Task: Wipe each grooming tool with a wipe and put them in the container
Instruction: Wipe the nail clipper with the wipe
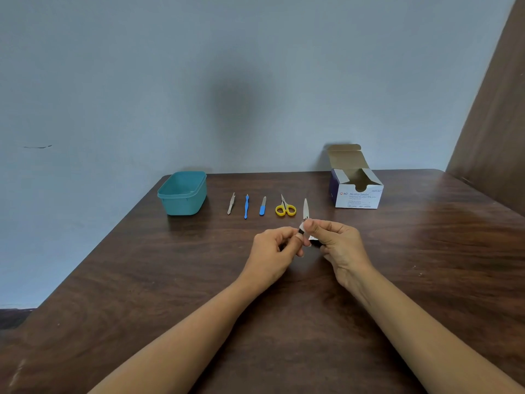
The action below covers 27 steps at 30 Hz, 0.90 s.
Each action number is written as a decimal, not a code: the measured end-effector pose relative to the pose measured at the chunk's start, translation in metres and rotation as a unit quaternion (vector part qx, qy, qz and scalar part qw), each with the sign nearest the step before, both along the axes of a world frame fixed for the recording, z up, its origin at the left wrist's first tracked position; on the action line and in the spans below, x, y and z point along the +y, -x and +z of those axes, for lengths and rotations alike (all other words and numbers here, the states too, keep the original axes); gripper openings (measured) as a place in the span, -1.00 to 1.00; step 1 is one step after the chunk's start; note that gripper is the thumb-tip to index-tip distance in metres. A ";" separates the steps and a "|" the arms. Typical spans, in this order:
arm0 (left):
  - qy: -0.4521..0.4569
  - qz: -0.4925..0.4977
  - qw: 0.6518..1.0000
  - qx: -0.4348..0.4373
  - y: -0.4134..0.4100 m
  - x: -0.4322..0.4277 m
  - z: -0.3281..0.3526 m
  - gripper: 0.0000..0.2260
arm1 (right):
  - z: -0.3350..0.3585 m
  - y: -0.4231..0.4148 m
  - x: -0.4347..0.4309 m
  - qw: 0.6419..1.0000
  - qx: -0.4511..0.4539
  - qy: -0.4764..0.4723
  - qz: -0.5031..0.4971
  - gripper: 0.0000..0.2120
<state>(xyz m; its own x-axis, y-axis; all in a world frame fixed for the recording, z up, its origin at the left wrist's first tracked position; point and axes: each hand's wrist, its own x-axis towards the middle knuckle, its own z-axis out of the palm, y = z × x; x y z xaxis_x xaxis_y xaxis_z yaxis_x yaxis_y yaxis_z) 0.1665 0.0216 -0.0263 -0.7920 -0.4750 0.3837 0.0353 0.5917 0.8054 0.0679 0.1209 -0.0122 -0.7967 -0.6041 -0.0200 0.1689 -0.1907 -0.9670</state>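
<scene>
Your two hands meet over the middle of the desk (298,322), fingertips drawn together. Your left hand (272,245) and your right hand (338,243) each pinch one side of a small white-and-dark piece (301,230) held between them, with the fingers curled in. It is too small to tell whether it is a wipe or its packet. Just beyond your fingertips a row of grooming tools lies on the desk, each pointing away from you. From left to right they are silver tweezers (231,203), a slim blue stick tool (246,206), a blue-handled file (262,206), yellow-handled scissors (285,207) and a plain silver blade-shaped tool (305,207). The near end of that last tool runs right up to your right fingertips, and I cannot tell whether it lies on the desk or whether you hold it. The teal container (181,206) stands to the left of the row, near the back edge of the desk, with no lid on it. The alcohol swab box (358,199) stands to the right of the row with its flap up, against the pale blue wall (142,81).
</scene>
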 end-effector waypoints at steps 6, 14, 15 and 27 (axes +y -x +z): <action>-0.044 -0.018 0.999 0.012 0.001 -0.006 -0.004 -0.80 | 0.001 0.002 0.000 0.998 0.036 -0.026 0.052 -0.85; -0.142 -0.098 0.985 0.012 -0.001 -0.003 0.004 -0.80 | 0.000 0.002 -0.006 0.987 -0.138 0.069 0.050 -0.74; -0.142 -0.100 0.985 0.010 -0.001 -0.002 0.004 -0.80 | 0.000 0.002 -0.006 0.986 -0.140 0.074 0.051 -0.71; -0.156 -0.090 0.984 0.002 0.000 -0.006 -0.002 -0.80 | 0.004 0.005 0.003 0.982 0.183 0.035 -0.006 -0.93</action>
